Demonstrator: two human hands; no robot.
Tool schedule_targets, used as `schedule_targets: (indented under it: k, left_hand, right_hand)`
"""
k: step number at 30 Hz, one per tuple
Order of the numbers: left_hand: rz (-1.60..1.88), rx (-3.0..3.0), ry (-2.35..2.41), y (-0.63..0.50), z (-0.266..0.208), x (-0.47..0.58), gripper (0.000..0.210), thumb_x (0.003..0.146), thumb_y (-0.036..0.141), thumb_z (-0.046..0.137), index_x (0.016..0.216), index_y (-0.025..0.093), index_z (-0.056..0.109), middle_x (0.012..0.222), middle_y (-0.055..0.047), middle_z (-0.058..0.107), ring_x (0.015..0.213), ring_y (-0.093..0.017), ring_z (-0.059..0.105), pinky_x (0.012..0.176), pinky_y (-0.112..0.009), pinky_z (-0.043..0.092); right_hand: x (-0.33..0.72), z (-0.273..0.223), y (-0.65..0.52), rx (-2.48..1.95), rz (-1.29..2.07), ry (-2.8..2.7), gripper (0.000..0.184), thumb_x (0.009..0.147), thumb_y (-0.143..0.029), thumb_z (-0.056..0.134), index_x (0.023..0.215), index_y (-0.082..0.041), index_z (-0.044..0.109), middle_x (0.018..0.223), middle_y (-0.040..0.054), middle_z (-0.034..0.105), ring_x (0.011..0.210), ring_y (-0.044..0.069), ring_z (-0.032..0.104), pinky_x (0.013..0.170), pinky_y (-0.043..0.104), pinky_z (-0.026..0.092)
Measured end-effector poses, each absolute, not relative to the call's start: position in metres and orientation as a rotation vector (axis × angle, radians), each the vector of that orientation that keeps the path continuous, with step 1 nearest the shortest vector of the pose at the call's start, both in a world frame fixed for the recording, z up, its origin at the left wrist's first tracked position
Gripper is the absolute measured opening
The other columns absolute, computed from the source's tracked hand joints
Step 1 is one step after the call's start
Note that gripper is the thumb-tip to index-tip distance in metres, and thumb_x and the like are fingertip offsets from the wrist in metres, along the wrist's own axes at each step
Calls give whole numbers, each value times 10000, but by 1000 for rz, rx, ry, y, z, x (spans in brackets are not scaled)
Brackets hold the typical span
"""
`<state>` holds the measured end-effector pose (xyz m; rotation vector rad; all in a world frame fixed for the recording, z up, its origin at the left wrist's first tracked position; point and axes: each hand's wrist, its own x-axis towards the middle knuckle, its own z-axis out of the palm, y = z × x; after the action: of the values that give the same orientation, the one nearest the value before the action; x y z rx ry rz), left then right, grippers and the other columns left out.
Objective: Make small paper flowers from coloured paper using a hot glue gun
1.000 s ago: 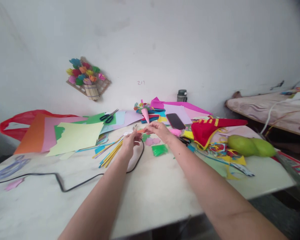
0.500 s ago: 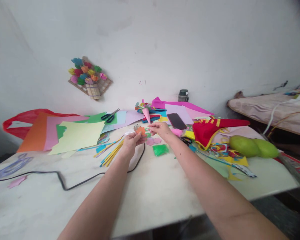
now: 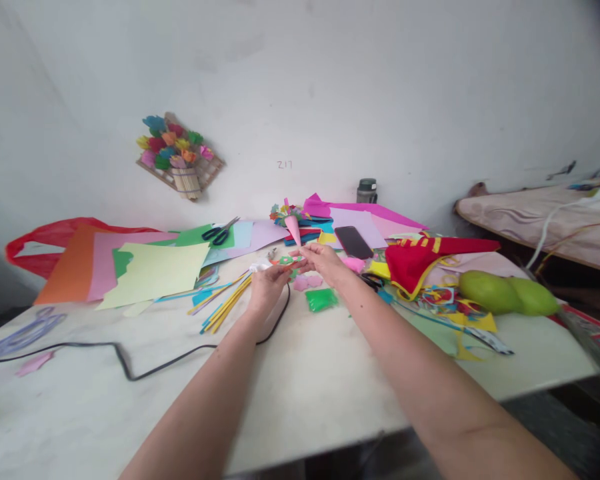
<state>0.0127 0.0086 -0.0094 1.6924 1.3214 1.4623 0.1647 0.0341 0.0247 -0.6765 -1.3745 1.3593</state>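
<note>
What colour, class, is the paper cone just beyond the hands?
Pink; the cone shows best in the head view.

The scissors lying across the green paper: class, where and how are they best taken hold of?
Grip the scissors by the dark handle loops, coming from the near left. The loops face that way, while the blades point away to the right, toward the wall, so a hand would likely meet the handles first and keep clear of the tips.

Probable home craft space: coloured sheets, scissors and fruit are lying on a table near an apparent bed
</note>
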Motion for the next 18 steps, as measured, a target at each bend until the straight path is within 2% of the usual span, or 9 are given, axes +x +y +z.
schedule_targets:
  k: [2, 7, 12, 15, 18]
  left_hand:
    - [1496, 1650, 1287, 9, -10, 13, 227, 641, 358, 623, 752, 166, 673, 640, -34, 655, 654, -174, 625, 638, -270, 480]
    - [1579, 1188, 954, 2, 1, 15, 385, 637, 298, 637, 981, 134, 581, 812, -67, 674, 727, -196, 648, 749, -353, 495]
    - [1406, 1029, 885, -5, 9, 12, 332, 674, 362, 606, 845, 78, 603, 785, -130, 676, 727, -228, 653, 716, -357, 508]
    - [1393, 1045, 892, -5, 9, 11, 316, 628, 342, 664, 805, 84, 615, 764, -114, 679, 717, -220, 654, 678, -326, 514]
    - [1427, 1060, 906, -5, 7, 12, 322, 611, 340, 690, 795, 87, 614, 757, -96, 678, 726, -212, 654, 678, -311, 514]
  right_hand:
    - [165, 24, 35, -659, 1361, -1393, 210, 710, -333, 619, 731, -124, 605, 758, 54, 662, 639, 116, 626, 591, 228, 523]
    - [165, 27, 30, -615, 1292, -1459, 230, 662, -352, 641, 704, -127, 615, 707, 21, 648, 670, 113, 617, 710, 271, 504]
    - [162, 30, 24, -637, 1230, -1529, 209, 618, -308, 668, 713, -127, 623, 697, 3, 643, 646, 92, 592, 723, 266, 488]
    - [162, 30, 25, -650, 1217, -1550, 205, 614, -300, 667, 724, -132, 626, 687, 1, 636, 656, 100, 591, 651, 241, 496]
    - [164, 28, 30, -735, 1179, -1488, 196, 626, -302, 653, 713, -130, 613, 623, -2, 616, 533, 88, 551, 467, 201, 461]
